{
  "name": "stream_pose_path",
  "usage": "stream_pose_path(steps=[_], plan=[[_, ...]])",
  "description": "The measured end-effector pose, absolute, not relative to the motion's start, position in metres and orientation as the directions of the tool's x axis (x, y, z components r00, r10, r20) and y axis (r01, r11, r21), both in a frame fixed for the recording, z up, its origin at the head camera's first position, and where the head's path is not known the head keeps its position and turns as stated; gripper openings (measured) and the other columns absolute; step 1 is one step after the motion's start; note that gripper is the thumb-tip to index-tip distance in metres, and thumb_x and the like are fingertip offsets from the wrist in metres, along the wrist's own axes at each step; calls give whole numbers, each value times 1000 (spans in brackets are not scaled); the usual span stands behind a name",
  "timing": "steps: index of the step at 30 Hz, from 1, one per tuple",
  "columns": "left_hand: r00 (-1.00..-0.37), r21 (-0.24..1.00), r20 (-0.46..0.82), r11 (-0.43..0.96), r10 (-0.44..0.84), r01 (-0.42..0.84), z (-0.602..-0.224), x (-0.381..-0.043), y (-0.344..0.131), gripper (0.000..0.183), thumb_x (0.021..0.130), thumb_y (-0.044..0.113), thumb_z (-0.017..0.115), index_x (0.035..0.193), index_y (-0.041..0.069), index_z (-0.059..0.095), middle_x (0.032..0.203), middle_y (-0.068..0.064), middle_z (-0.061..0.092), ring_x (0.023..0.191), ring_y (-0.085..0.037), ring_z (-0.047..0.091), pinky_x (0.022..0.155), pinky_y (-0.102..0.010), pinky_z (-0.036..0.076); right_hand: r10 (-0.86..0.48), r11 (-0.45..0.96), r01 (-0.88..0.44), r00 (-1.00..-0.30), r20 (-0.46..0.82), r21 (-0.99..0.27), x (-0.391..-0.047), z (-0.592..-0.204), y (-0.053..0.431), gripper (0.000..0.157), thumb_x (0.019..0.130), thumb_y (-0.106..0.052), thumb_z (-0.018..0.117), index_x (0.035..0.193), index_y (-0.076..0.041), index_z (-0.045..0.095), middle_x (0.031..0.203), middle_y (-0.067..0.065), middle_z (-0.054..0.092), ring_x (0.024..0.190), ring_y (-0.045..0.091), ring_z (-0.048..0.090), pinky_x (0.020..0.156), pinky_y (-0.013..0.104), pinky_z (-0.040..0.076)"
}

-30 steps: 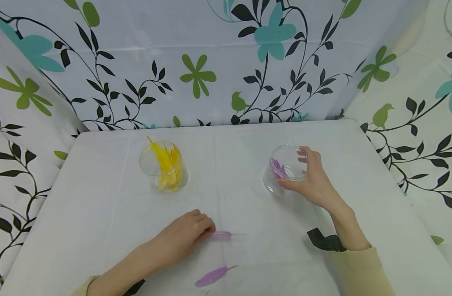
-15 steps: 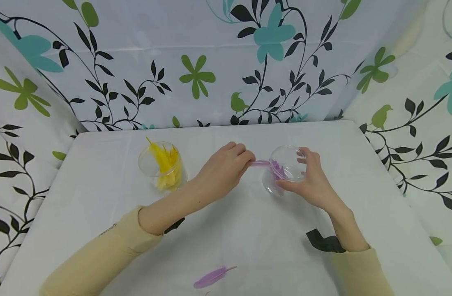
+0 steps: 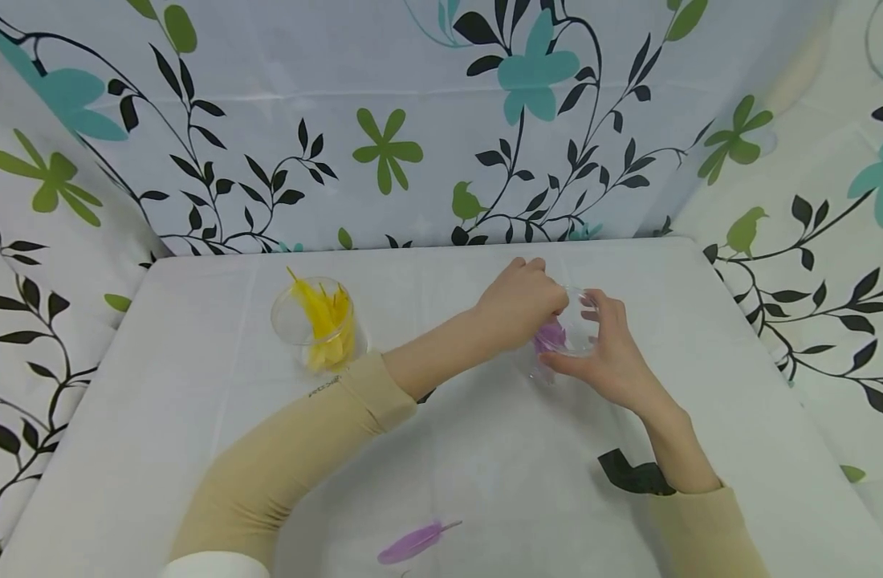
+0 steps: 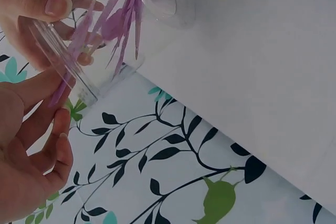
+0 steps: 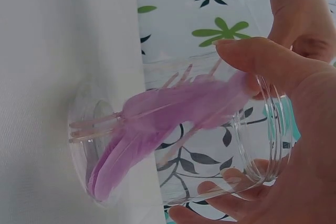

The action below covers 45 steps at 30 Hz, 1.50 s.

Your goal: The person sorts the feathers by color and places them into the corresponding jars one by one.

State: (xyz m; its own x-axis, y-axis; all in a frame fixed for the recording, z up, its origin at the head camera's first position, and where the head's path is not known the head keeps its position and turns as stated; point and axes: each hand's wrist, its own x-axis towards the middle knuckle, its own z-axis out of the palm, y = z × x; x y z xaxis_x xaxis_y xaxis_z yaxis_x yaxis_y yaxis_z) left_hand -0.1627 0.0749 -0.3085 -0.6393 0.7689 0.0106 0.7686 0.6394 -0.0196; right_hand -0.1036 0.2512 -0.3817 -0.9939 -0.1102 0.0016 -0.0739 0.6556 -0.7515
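My left hand (image 3: 524, 305) is at the mouth of a clear plastic jar (image 3: 580, 331) and pinches a purple feather (image 4: 61, 88), which passes down through the opening. The right hand (image 3: 618, 353) grips the jar near its rim, thumb on the near side and fingers on the far side. Inside the jar, several purple feathers (image 5: 168, 103) show through the wall in the right wrist view, some with quills toward the base. One more loose purple feather (image 3: 413, 543) lies on the table near the front.
A second clear jar (image 3: 286, 325) holding yellow feathers (image 3: 331, 325) stands on the left of the white table (image 3: 441, 449). A black strap (image 3: 632, 472) hangs at the right wrist. Floral curtains (image 3: 268, 96) surround the table's back and sides.
The left hand has carried a purple feather from the front middle of the table, up and rightward, to the jar mouth. The right hand has kept its hold on the jar.
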Motion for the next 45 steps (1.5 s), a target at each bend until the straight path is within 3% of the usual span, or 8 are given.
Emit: stream_pose_path(steps=[5,11,19,24,28,31,38,45], plan=[[-647,-12,-55,647,761,762,-318,-165,91,7,91,23,73,96,24,79,93,10,75,91,-15,55,86,-33,44,-112,649,-88,-994,19,-756,-104,-383,252,107,78,-36,85,154,-5,16,150,24,23,138,41,34,105,65,39],[-641,90,-12,639,768,764,-326,-166,83,10,93,23,71,100,23,79,95,11,75,89,-15,52,81,-31,43,-119,647,-101,-992,31,-756,-105,-385,251,106,78,-33,86,153,-4,16,149,24,23,137,42,35,104,65,39],[-613,145,111,597,782,789,-319,-151,47,25,96,25,68,120,20,72,117,4,72,119,-21,52,103,-32,44,-109,661,-71,-994,-2,-747,-104,-383,251,107,79,-38,84,154,-6,14,150,23,23,138,42,33,106,66,39],[-611,185,165,584,774,790,-323,-129,3,31,95,26,70,125,19,67,123,0,67,123,-21,50,107,-32,44,-99,665,-52,-995,-19,-745,-104,-382,250,109,79,-42,84,155,-7,14,150,22,24,139,40,34,107,64,39],[-629,237,137,591,766,771,-339,-100,-36,29,93,26,73,120,17,69,116,0,67,116,-20,54,102,-33,48,-99,664,-54,-995,-16,-746,-104,-382,250,109,78,-41,84,154,-7,15,150,22,25,139,39,34,108,63,39],[-633,277,68,595,771,754,-358,-73,-62,26,90,28,76,113,15,71,106,1,67,102,-17,56,91,-32,52,-101,663,-56,-995,-15,-747,-104,-382,251,108,78,-40,85,154,-6,15,150,22,25,139,39,35,108,63,39],[-594,368,-197,621,780,693,-391,-18,-99,28,86,40,76,100,17,69,88,11,57,78,-5,43,73,-24,47,-97,664,-49,-995,-22,-746,-104,-381,251,108,78,-40,85,154,-7,15,150,22,25,140,39,34,109,62,39],[-603,327,-199,632,773,702,-409,7,-104,30,81,40,80,88,16,64,77,14,46,70,-4,37,65,-21,42,-101,661,-52,-995,-20,-748,-104,-380,250,109,78,-39,85,154,-6,15,150,23,25,139,40,34,108,63,38]])
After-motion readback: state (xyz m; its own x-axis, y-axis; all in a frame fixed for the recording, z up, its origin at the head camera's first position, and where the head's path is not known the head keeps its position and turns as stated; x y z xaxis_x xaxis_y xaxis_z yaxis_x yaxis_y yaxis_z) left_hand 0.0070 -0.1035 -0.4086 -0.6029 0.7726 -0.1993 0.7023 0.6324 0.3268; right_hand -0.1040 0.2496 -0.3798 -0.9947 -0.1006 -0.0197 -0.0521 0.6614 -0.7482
